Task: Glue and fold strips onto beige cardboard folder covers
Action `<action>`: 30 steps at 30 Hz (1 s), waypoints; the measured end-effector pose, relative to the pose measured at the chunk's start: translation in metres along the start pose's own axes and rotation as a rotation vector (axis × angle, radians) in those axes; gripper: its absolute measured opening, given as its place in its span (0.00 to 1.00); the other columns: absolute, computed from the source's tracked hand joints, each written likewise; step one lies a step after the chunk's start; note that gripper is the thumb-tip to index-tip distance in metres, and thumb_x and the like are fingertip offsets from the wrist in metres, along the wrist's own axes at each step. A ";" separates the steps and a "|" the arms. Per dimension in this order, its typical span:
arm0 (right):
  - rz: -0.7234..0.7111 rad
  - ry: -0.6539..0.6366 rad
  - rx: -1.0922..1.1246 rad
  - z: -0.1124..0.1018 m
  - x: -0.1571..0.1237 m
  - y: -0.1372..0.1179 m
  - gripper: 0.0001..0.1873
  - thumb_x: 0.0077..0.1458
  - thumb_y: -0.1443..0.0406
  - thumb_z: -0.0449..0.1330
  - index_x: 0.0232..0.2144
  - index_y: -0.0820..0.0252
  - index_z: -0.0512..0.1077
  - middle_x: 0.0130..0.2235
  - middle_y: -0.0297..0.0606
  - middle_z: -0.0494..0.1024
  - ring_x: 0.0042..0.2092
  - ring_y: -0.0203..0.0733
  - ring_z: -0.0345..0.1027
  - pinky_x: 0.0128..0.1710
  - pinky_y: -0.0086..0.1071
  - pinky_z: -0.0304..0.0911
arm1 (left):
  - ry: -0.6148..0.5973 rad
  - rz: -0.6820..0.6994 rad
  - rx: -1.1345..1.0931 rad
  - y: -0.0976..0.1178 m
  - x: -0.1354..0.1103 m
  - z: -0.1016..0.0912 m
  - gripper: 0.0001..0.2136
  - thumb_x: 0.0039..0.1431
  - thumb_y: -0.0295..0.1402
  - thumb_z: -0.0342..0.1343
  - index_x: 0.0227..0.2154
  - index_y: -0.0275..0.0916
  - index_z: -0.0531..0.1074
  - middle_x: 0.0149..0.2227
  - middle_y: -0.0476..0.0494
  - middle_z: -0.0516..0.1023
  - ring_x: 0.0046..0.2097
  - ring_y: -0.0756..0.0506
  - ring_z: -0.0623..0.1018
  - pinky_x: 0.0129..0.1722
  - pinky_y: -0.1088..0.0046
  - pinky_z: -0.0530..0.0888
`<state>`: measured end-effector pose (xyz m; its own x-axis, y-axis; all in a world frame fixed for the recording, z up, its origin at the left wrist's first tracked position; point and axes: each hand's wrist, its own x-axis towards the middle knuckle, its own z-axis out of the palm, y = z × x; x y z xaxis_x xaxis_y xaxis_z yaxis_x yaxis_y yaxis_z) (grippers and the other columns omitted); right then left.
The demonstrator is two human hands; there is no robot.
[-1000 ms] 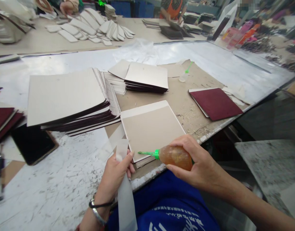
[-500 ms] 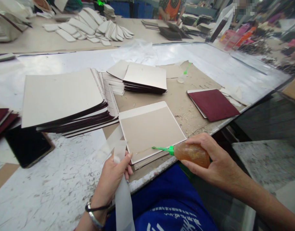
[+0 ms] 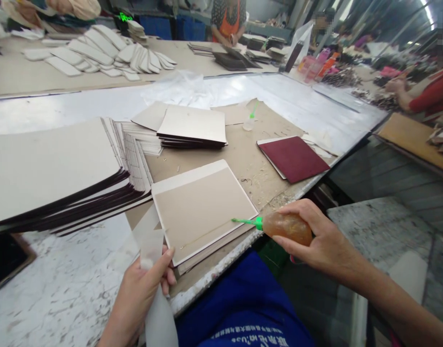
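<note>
My right hand (image 3: 311,236) is wrapped around a glue bottle (image 3: 288,229) of amber glue, lying sideways with its green nozzle (image 3: 246,221) pointing left. The nozzle tip is at a beige panel with white edges (image 3: 203,207), and a thin glue line (image 3: 207,234) runs along its near side. Under the panel, edges of more sheets (image 3: 207,258) show. At the panel's lower left corner, my left hand (image 3: 145,284) is closed on a translucent whitish strip (image 3: 160,313), which hangs down over the table edge. Its fingertips are by the panel's corner.
Stacks of pale panels with dark edges (image 3: 55,168) stand left, another stack (image 3: 192,125) behind. A maroon panel (image 3: 297,159) lies right, near the table edge. A small clear bottle with green nozzle (image 3: 248,124) stands further back. A person in an orange apron (image 3: 228,24) works across the table.
The glue line has grown longer to the right as the nozzle moved along the panel. The camera view has shifted to the right. Both hands keep their holds.
</note>
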<state>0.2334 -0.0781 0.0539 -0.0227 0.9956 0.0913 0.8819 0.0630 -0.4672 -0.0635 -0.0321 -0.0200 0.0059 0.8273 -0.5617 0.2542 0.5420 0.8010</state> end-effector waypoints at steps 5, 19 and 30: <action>0.045 0.027 -0.018 -0.007 -0.003 0.016 0.18 0.49 0.62 0.60 0.43 0.52 0.61 0.41 0.36 0.66 0.42 0.43 0.64 0.41 0.36 0.63 | 0.023 -0.007 0.004 0.001 -0.003 0.002 0.19 0.43 0.51 0.57 0.22 0.38 0.69 0.14 0.52 0.68 0.17 0.50 0.64 0.20 0.74 0.62; 0.254 0.073 0.185 -0.009 -0.010 0.011 0.17 0.46 0.61 0.62 0.40 0.55 0.64 0.41 0.37 0.67 0.43 0.43 0.65 0.45 0.38 0.61 | 0.070 -0.011 -0.004 0.006 -0.009 0.007 0.19 0.43 0.51 0.58 0.25 0.37 0.69 0.14 0.52 0.68 0.18 0.51 0.63 0.20 0.75 0.62; 0.652 -0.318 1.791 0.023 0.018 -0.036 0.19 0.48 0.55 0.60 0.40 0.61 0.73 0.39 0.40 0.77 0.37 0.37 0.71 0.36 0.27 0.64 | 0.066 0.037 -0.024 -0.006 0.002 0.006 0.24 0.39 0.56 0.56 0.24 0.36 0.69 0.12 0.50 0.68 0.14 0.50 0.63 0.16 0.75 0.61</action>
<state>0.1904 -0.0609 0.0525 -0.1942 0.8530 -0.4845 -0.6404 -0.4844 -0.5961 -0.0590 -0.0345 -0.0276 -0.0491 0.8542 -0.5177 0.2318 0.5139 0.8260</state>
